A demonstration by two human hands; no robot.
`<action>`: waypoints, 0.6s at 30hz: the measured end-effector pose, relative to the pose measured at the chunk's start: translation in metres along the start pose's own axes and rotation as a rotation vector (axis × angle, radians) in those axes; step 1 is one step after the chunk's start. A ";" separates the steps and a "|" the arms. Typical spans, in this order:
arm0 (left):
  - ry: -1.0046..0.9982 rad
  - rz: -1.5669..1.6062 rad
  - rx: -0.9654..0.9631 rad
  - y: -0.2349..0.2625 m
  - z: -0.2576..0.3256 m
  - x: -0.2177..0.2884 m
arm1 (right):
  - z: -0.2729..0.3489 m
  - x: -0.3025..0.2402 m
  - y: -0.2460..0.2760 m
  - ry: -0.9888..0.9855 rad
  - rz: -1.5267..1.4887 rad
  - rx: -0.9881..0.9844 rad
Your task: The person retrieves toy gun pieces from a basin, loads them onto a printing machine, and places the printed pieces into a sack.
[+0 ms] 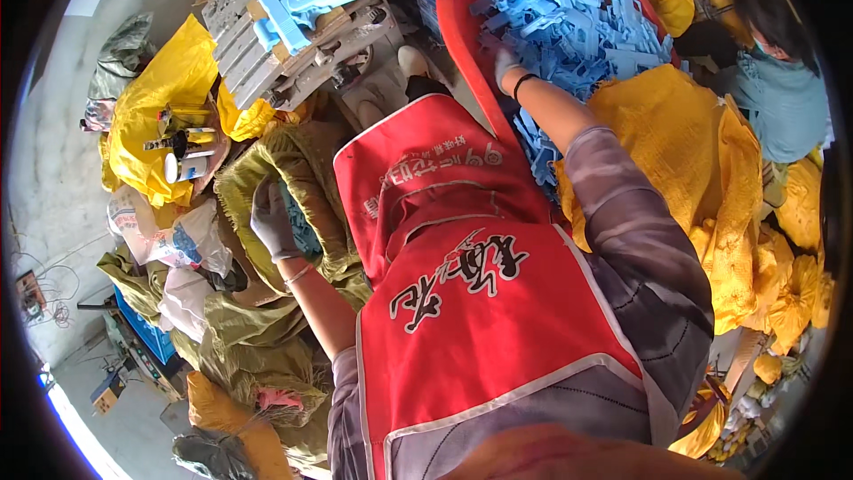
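Observation:
My left hand (274, 218), in a pale glove, hangs over the mouth of an olive-green woven sack (244, 180). Its fingers reach forward with nothing visible in them. Light blue plastic pieces (302, 218) lie inside that sack. My right hand (508, 69), also gloved, reaches into the near left side of a big red tub (458, 13). The tub is heaped with blue plastic toy gun parts (573, 22). The right fingers are blurred and partly hidden against the pile. A blue toy gun (306, 4) rests on a grey slatted stand in front of me.
Yellow woven sacks (662, 129) lean against the tub on the right. Behind it, a person in a blue-green top (777, 107) sits at the far right. On the left, a stool holds a white cup (185, 167) and bottles, beside a yellow sack (164, 98) and plastic bags.

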State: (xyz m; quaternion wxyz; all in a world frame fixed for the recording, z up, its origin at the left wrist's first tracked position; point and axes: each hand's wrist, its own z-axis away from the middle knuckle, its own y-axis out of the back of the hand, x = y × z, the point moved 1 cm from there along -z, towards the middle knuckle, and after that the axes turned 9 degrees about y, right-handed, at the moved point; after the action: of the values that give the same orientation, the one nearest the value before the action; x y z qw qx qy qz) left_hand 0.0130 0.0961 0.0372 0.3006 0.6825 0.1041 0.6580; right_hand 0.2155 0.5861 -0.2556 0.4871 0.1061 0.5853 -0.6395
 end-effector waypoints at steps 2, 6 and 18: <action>-0.024 0.031 -0.040 -0.008 -0.011 0.008 | 0.002 -0.006 0.004 0.041 0.284 0.048; -0.009 -0.014 0.048 0.013 0.008 0.012 | 0.058 -0.107 -0.102 0.525 2.106 -0.957; -0.251 -0.140 0.105 0.003 -0.016 0.076 | 0.056 -0.204 -0.088 0.334 2.266 -0.415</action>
State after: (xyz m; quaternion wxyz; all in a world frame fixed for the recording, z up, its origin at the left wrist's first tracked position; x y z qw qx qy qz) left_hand 0.0052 0.1395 0.1016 0.3205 0.7652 0.1473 0.5386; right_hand 0.2768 0.6259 -0.0378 0.7049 0.5695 0.3058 0.2920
